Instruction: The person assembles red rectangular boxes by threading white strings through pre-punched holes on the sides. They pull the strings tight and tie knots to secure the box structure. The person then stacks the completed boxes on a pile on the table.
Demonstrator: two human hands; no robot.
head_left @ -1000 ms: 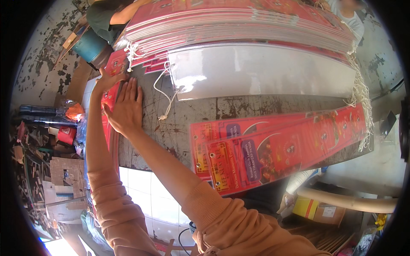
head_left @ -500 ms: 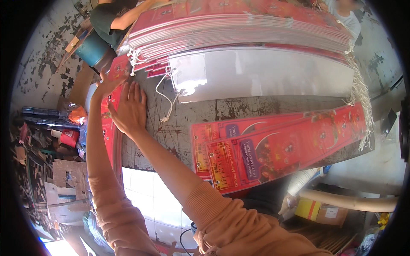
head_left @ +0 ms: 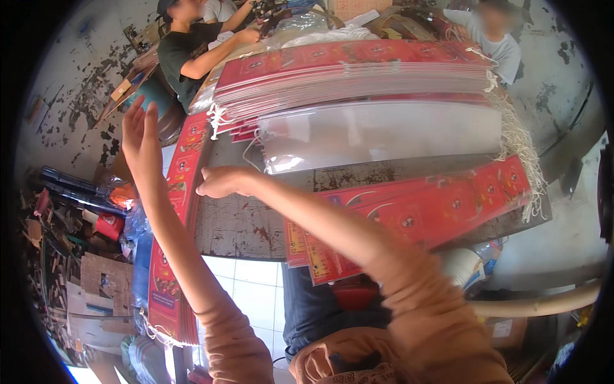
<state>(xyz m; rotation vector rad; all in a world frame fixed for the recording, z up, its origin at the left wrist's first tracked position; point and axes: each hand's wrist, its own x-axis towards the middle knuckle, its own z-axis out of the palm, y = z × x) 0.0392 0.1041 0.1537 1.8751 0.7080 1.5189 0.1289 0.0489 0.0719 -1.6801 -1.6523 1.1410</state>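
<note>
At the left, my left hand (head_left: 142,137) is raised with fingers stretched out, holding nothing. It is beside a long, narrow stack of red printed hanging banners (head_left: 187,160) along the table's left edge. My right hand (head_left: 225,181) is at the inner edge of that stack; its fingers are mostly hidden, so I cannot tell if they hold anything. A few red glossy banners (head_left: 448,201) overlap at the table's near right, partly under my right forearm. Farther back lies a pale blank panel (head_left: 384,136) with a white cord at its left end.
A tall pile of red banners (head_left: 358,59) fills the table's far side, with white cords (head_left: 521,153) hanging at its right. Two people work beyond, one in a dark shirt (head_left: 182,61), one in white (head_left: 502,54). Cardboard (head_left: 105,275) and scraps litter the left.
My left hand has lifted off the left stack, fingers up. My right hand has drawn back toward me from flat on the table. The view has shifted, showing more of the stack's near end.
</note>
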